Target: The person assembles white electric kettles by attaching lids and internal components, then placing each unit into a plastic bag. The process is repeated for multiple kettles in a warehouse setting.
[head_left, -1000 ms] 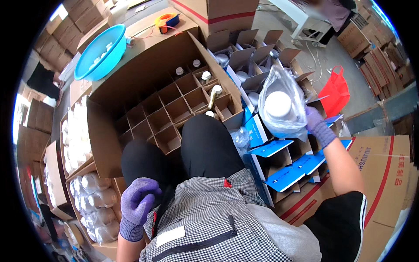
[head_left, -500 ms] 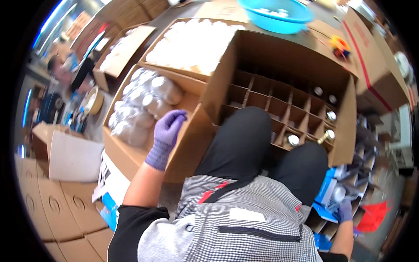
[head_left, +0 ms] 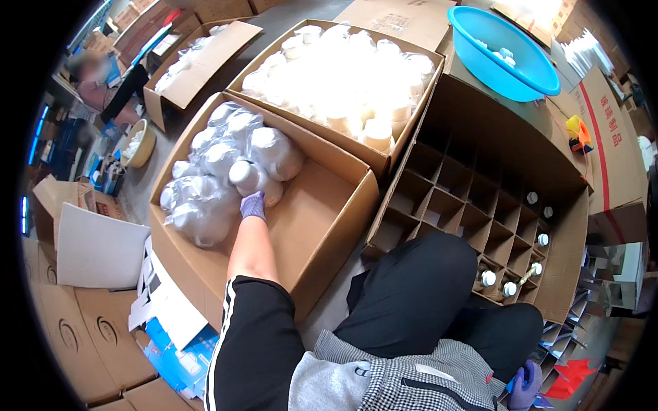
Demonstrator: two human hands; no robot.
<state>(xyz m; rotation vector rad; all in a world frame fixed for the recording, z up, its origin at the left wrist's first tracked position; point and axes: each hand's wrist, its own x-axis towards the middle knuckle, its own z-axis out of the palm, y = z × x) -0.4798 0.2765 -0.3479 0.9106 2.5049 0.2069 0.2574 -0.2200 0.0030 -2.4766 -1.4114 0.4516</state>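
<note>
Left hand (head_left: 253, 205) now down at bagged white bottles (head_left: 247, 175), right hand (head_left: 526, 385) drawn in beside right thigh (head_left: 504, 335)

At nine o'clock, a round white plastic-wrapped container (head_left: 247, 175) apparently hides most fingers of the left purple knit-gloved hand (head_left: 253, 205). Near half past four, the lower edge crops the right purple knit-gloved hand (head_left: 525, 386). At ten o'clock, a seated person (head_left: 99, 94) is blurred.

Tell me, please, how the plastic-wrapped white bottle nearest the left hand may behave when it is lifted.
The bottle may feel slippery, because its film looks glossy. That film will probably crumple, being already wrinkled. The rounded body could roll if laid sideways in the carton.
</note>
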